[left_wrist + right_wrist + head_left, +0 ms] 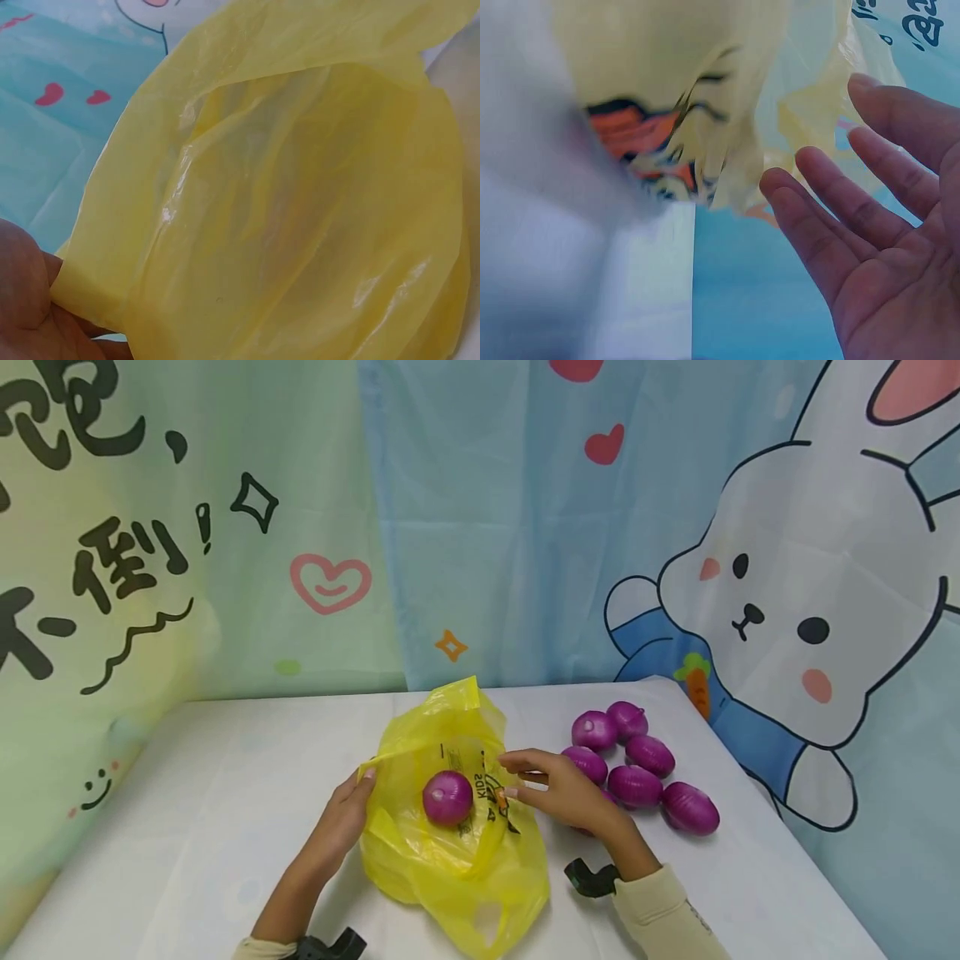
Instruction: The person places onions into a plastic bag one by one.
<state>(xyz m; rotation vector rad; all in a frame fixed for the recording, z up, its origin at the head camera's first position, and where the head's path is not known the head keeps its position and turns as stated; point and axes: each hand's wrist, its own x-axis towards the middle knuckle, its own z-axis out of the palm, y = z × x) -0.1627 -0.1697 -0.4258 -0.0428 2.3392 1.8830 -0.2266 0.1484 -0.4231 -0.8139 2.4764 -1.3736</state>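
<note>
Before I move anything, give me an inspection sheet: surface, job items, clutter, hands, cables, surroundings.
Surface: white table, visible parts look flat.
Job items: yellow bag; one purple onion shows uncovered against it, can't tell if resting there; onion group right of the bag, partly hidden by the right arm.
Clutter: nothing seen.
Left hand: pinches the bag's left edge.
Right hand: fingers spread by the bag's right side, nothing held.
Cables: nothing seen.
Surroundings: printed backdrop behind the table.
</note>
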